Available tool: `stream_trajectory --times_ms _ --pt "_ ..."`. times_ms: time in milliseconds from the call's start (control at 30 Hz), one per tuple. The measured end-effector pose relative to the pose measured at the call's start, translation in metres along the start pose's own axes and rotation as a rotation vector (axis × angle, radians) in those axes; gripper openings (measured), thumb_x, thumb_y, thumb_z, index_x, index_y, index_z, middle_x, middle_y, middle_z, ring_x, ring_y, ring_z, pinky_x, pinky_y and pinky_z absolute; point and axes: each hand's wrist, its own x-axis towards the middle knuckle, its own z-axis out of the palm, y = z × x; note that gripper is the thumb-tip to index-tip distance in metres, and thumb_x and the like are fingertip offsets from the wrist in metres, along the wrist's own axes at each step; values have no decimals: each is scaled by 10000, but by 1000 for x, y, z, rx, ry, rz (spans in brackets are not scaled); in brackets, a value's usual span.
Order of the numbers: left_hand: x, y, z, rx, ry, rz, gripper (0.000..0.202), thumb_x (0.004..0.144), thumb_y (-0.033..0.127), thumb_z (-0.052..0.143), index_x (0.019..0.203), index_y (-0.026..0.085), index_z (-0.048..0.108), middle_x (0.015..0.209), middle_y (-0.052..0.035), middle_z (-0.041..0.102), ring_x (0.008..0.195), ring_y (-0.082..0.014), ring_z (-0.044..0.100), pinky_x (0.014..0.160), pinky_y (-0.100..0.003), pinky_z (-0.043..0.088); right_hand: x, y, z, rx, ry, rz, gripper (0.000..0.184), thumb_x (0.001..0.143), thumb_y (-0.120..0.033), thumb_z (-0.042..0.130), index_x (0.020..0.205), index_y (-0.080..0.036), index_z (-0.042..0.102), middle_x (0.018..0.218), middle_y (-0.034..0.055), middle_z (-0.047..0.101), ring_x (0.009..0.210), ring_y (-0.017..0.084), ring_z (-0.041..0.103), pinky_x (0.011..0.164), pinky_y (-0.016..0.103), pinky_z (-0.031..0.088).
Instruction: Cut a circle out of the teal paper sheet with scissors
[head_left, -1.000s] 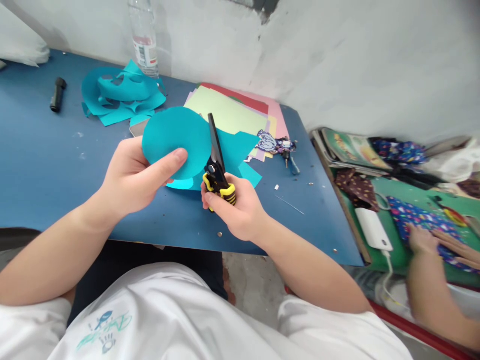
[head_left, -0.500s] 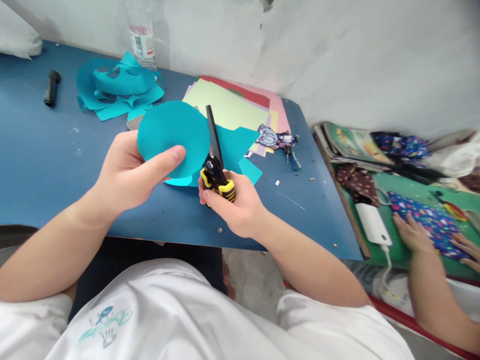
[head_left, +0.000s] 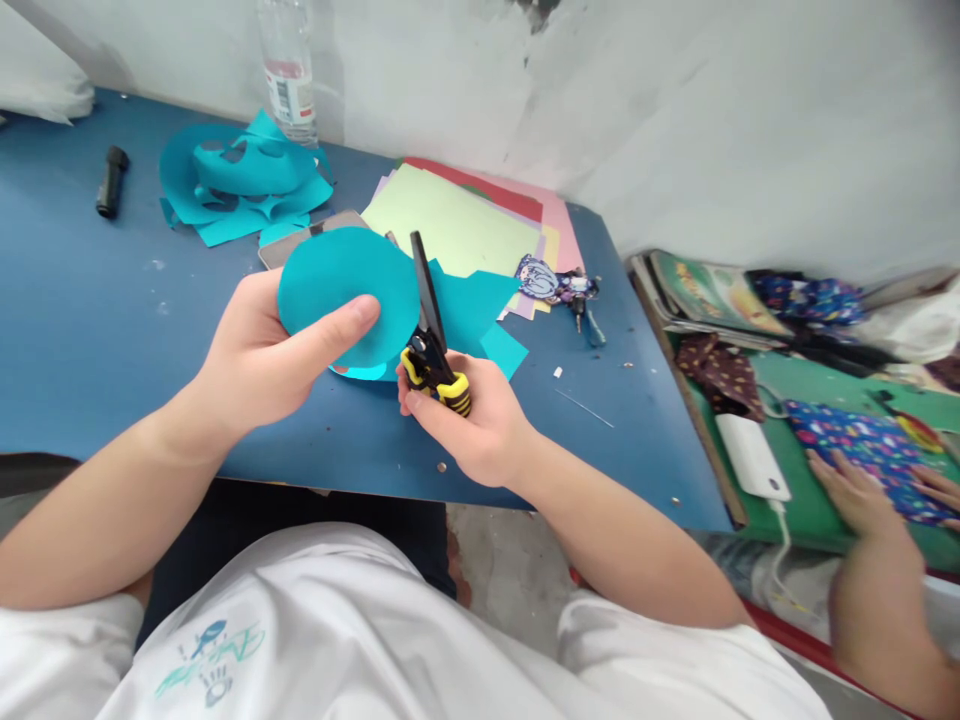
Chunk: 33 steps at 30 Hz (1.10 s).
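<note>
My left hand grips a round piece of teal paper, thumb on top and the other fingers hidden beneath. In my right hand is a pair of scissors with black blades and yellow-and-black handles. The blades point away from me along the right edge of the round piece and stand a little apart. More teal paper spreads behind and to the right of the blades, partly covered by the round piece. A heap of cut teal scraps lies farther back on the left.
On the blue table are colored paper sheets, keys with a charm, a plastic bottle, a black flashlight and a phone-like flat object. At right, another person's hands rest on patterned fabric beside a white power bank.
The round paper has tilted and now looks flatter, uncovering more of the flat object behind it. The view has shifted slightly. Both hands keep their hold.
</note>
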Motion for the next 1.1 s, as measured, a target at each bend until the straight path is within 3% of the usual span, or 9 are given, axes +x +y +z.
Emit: stream_trajectory --times_ms 133,233,267,300,400,800,1100 --pt "-2 3 0 106 -26 -103 618 1110 626 893 755 188 637 745 -9 585 704 -118 546 635 -318 476 1 -2 -1 -12 -2 -8 261 913 -420 799 855 -267 596 821 33 658 773 203 587 669 346 474" --pt "1 -5 0 37 -12 100 593 1078 578 952 728 192 670 681 -2 591 616 -106 520 532 -304 414 2 -2 -1 -5 3 -13 243 904 -413 800 865 -265 611 838 36 666 772 202 590 674 350 485" --pt "3 -8 0 69 -15 51 540 1096 567 935 761 199 723 720 -15 641 650 -122 561 569 -313 463 2 -1 -1 2 7 -13 235 900 -414 802 876 -263 624 842 38 669 777 205 599 676 352 490" --pt "4 -10 -1 41 14 104 489 1034 523 1007 766 205 749 711 -10 658 626 -122 566 541 -307 452 2 -1 0 11 12 -11 232 895 -417 806 888 -261 635 844 40 672 788 211 612 678 353 496" --pt "5 -11 -2 61 12 86 395 934 480 1090 799 232 813 743 -4 713 636 -147 613 554 -323 492 2 1 0 29 20 5 238 890 -428 823 921 -259 658 843 43 678 833 234 655 686 355 512" --pt "5 1 -2 112 -16 22 434 954 594 1054 802 265 817 729 -4 694 629 -173 593 560 -366 509 2 2 0 27 23 4 246 904 -441 834 951 -260 674 845 44 692 832 237 666 686 358 518" --pt "4 -5 -3 53 0 1 437 926 614 1069 812 260 839 753 -21 722 634 -184 621 563 -360 550 1 2 1 50 16 20 253 898 -437 831 918 -263 648 831 42 675 827 232 659 676 355 508"
